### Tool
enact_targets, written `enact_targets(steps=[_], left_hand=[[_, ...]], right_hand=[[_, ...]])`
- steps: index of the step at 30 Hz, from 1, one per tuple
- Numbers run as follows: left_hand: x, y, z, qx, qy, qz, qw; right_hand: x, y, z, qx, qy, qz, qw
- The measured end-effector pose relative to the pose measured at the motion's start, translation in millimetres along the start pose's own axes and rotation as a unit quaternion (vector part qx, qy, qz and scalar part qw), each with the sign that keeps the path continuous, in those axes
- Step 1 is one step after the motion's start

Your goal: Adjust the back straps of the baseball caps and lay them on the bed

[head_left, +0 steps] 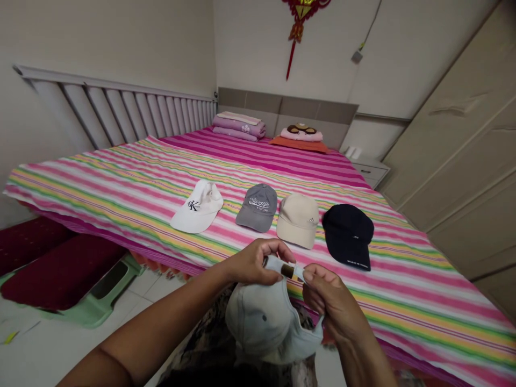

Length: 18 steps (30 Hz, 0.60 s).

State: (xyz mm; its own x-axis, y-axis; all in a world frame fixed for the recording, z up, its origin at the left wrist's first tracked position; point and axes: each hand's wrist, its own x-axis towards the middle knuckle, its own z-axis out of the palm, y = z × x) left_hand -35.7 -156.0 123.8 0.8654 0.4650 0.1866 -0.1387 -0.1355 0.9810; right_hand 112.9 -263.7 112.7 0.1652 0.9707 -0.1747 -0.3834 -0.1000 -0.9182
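Pale blue cotton: a soft baseball cap [264, 322] hangs low in the foreground, held up by its back strap [282, 267] over the near edge of the bed. We pinch one strap end with our left hand [253, 263], fingers closed on it; our right hand [328, 298] grips the other end the same way. Beyond, on the striped pink, green and yellow bedsheet [121, 188], lie four caps in a row: white logo cap [197, 207], grey lettered cap [258, 207], beige cap [298, 219], navy cap [349, 234]. Farther back, folded pink bedding [239, 126] sits by the headboard.
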Motion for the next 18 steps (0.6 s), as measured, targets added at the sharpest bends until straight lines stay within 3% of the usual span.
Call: enact_targets(steps=[11, 18], left_hand=[[-7.2, -8.4, 4.5, -0.086, 0.011, -0.02, 0.996], [-13.1, -9.3, 2.4, -0.026, 0.044, -0.021, 0.998]], right_hand=[[-4.9, 7.1, 5.9, -0.055, 0.038, -0.011, 0.998], [-9.7, 1.4, 8.7, -0.127, 0.039, -0.028, 0.991]])
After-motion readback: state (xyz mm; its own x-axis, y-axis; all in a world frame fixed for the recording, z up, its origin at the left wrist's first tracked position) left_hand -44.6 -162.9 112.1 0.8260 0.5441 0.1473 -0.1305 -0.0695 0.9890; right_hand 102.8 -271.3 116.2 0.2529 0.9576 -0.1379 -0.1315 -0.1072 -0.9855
